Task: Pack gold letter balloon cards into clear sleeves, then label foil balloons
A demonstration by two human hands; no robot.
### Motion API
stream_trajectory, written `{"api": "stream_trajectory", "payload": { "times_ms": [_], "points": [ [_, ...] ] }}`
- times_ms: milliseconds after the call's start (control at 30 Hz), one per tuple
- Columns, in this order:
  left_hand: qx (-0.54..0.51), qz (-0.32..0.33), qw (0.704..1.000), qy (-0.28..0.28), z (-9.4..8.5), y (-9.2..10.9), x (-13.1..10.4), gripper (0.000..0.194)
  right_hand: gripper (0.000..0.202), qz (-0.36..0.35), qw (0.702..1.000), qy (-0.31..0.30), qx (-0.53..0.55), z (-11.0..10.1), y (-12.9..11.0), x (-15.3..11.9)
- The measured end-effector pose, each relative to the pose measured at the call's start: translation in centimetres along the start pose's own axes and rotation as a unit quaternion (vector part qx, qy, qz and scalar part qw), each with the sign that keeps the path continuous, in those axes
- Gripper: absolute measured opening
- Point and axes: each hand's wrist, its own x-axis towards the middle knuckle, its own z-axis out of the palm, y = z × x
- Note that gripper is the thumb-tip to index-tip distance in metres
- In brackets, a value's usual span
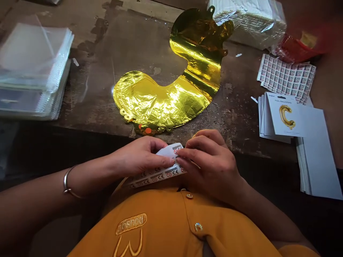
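My left hand [146, 157] grips a sheet of stickers [160, 175] printed with CE marks and small red-circled signs, its thumb on top of a curled-back white part. At the sheet's right edge, my right hand [210, 155] pinches a printed corner between thumb and forefinger. The sheet is held close to my orange shirt, below the table's front edge. Just beyond my hands, a shiny gold foil balloon [163, 96], flat and curved, lies on the table [134, 43]. Orange dots show near its lower edge.
Clear plastic sleeves [32, 67] are stacked at left. On the right are a sticker sheet [286, 76], a folded card reading "FOIL BALLOONS" [285, 116] and white cards [318, 153] overhanging the edge. A plastic-wrapped white stack [249, 21] and a red bag [300, 48] stand behind.
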Motion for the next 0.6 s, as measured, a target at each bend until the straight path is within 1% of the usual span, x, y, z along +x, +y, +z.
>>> {"api": "stream_trajectory", "payload": {
  "times_ms": [167,267,467,600],
  "points": [
    [-0.024,0.014,1.000,-0.007,0.0,-0.1,0.1,0.029,0.011,0.026,0.999,-0.025,-0.003,0.3,0.1,-0.1],
    [-0.017,0.021,1.000,0.001,0.1,0.1,0.2,0.027,0.010,0.031,0.999,-0.034,-0.009,0.3,0.1,0.0],
    [0.059,0.035,0.997,0.036,0.9,0.8,0.0,0.024,0.012,0.028,0.997,-0.057,-0.031,0.2,0.0,0.4],
    [0.106,0.056,0.991,0.055,1.1,0.6,0.0,0.023,0.015,0.016,0.996,-0.078,-0.035,0.3,-0.1,0.5]
  ]
}}
